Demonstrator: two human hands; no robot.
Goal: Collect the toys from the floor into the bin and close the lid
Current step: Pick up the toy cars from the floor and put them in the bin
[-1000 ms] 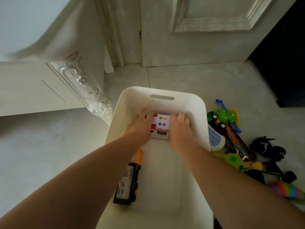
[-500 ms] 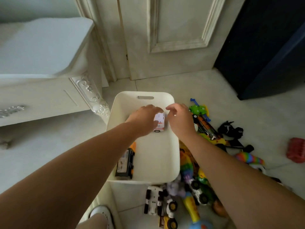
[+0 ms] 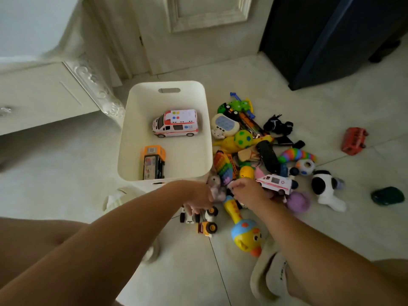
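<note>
The white bin (image 3: pixel 132 133) stands open on the floor, holding a white ambulance (image 3: pixel 175 123) and an orange-and-black truck (image 3: pixel 153 162). To its right lies a pile of toys (image 3: pixel 245 140). My left hand (image 3: pixel 196 197) reaches down at the bin's near corner, fingertips on a white wheeled toy (image 3: pixel 189 216); its grip is blurred. My right hand (image 3: pixel 249 192) is curled around a small white-and-red ambulance (image 3: pixel 276 183) at the pile's near side. A grey-pink plush (image 3: pixel 215 188) sits between the hands. A yellow giraffe-like toy (image 3: pixel 245 233) lies below them.
A white cabinet with an ornate leg (image 3: pixel 97 89) stands left of the bin, with a door behind it and dark blue furniture (image 3: pixel 331 40) at the back right. A red bus (image 3: pixel 353 141), a black-and-white plush (image 3: pixel 326 188) and a dark green toy (image 3: pixel 387 195) lie apart. My socked foot (image 3: pixel 273 277) is near.
Both hands let go of the white ambulance in the bin and drew back towards me, down to the toy pile. The view pulled back and tilted to show more of the floor.
</note>
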